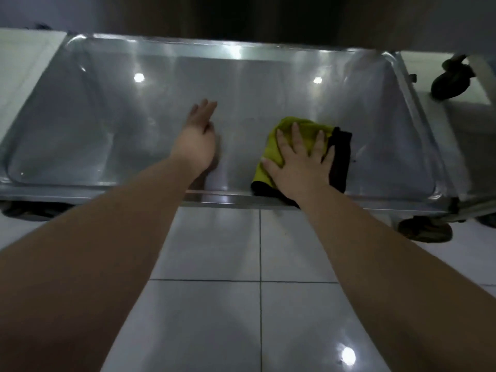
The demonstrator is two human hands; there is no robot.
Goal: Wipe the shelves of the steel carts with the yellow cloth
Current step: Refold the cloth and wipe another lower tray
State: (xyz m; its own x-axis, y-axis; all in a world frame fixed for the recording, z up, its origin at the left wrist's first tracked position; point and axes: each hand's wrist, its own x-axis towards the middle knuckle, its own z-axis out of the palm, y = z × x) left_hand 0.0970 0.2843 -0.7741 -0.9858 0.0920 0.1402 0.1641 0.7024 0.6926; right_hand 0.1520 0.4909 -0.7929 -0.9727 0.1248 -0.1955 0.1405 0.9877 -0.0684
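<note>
The steel shelf [241,84] holds the yellow cloth [308,128] near its front edge — the right hand [300,165] presses it, fingers spread flat. At the shelf's middle the left hand [200,140] rests, fingers straight.

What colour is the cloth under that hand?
Yellow cloth with black edging, pressed under the right hand; head view shows it.

- The right hand [300,167] covers the middle of the yellow cloth [307,130], and the wrist hides the cloth's near edge.
- The left hand [198,138] is blurred, its palm out of sight.
- The rim of the shelf [107,116] hides most of the left wheel [29,210].
</note>
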